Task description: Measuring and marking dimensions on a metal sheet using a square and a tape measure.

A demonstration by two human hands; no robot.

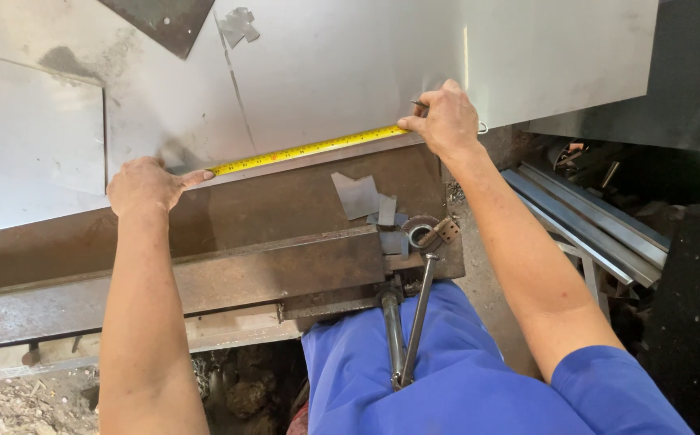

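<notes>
The left hand (144,187) pinned one end of the yellow tape measure (306,150) flat on the metal sheet (342,64), its length running rightward to the right hand (445,121), closed around a scriber (419,104).

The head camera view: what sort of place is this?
Probably a sheet-metal workshop: large grey steel sheet, rusty brown iron bench and stacked steel bars. Both hands stretch a yellow tape measure along the sheet's edge.
</notes>
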